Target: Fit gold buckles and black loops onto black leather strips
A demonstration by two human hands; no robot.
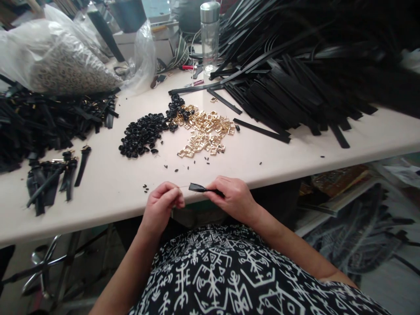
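Note:
My right hand (231, 194) is closed around a short black strap (197, 187), whose flat end sticks out to the left over the table's front edge. A few centimetres away, the fingers of my left hand (164, 199) are pinched together on a thin thread (183, 187) that runs toward the strap's end. Beyond my hands lie a heap of gold-coloured buckles (210, 129) and a heap of small black loops (142, 135), which touch at the back. Tiny black bits (176, 170) are scattered between these heaps and my hands.
Long black straps (278, 96) cover the right and back right. Finished-looking strap pieces (42, 183) lie at left, below a larger dark pile (39, 124). A plastic bag of metal rings (72, 61) and a clear bottle (210, 41) stand behind. The table's front edge (114, 218) is close.

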